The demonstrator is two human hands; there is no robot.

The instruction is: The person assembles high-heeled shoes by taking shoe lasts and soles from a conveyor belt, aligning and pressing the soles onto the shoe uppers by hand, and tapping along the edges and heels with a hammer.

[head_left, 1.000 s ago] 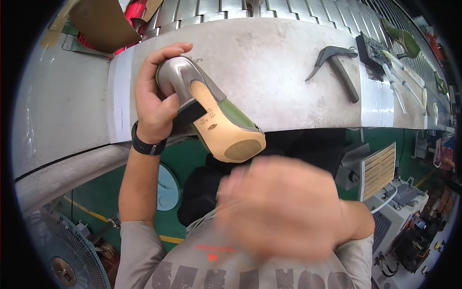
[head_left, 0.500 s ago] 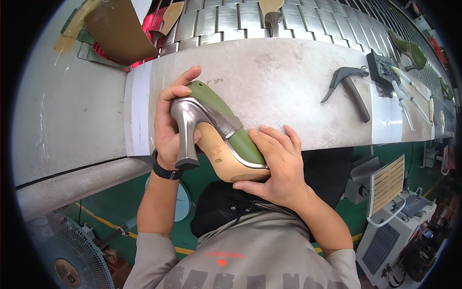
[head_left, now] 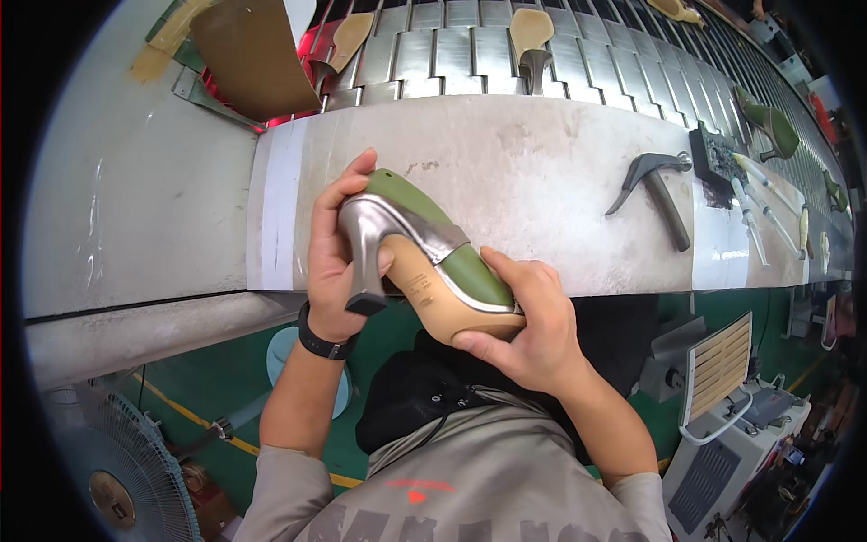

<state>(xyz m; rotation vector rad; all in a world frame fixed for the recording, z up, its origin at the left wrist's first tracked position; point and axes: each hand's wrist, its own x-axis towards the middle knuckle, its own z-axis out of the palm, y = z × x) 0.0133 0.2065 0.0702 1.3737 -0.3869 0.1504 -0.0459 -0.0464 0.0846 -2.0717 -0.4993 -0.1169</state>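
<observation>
At centre frame, just below the pale worktop (head_left: pixel 542 172): a green high-heeled shoe (head_left: pixel 429 257), turned sole-up, tan sole facing the camera, silver heel pointing down and to the left. Gripped from both sides. Left hand (head_left: pixel 334 262) wrapped around the heel end, fingers curled over the green back and thumb lying against the silver heel; black wristband (head_left: pixel 323 341) on that wrist. Right hand (head_left: pixel 528 325) closed around the toe end from the lower right, fingers along the green upper, thumb under the edge of the sole. Held in the air over the front edge of the worktop, not resting on it.

On the worktop at right of centre: a dark hammer (head_left: pixel 657 185), lying flat, well apart from the hands. Further right, a dark block with small tools (head_left: pixel 722 163). Along the top of the frame: a slatted metal conveyor (head_left: pixel 433 54) carrying a tan sole with a silver heel (head_left: pixel 531 41), and at far upper right another green shoe (head_left: pixel 772 126). At upper left, a brown cardboard sheet (head_left: pixel 248 54). In the lower left corner, a fan (head_left: pixel 122 479); at lower right, a grey machine with a slatted panel (head_left: pixel 718 366).
</observation>
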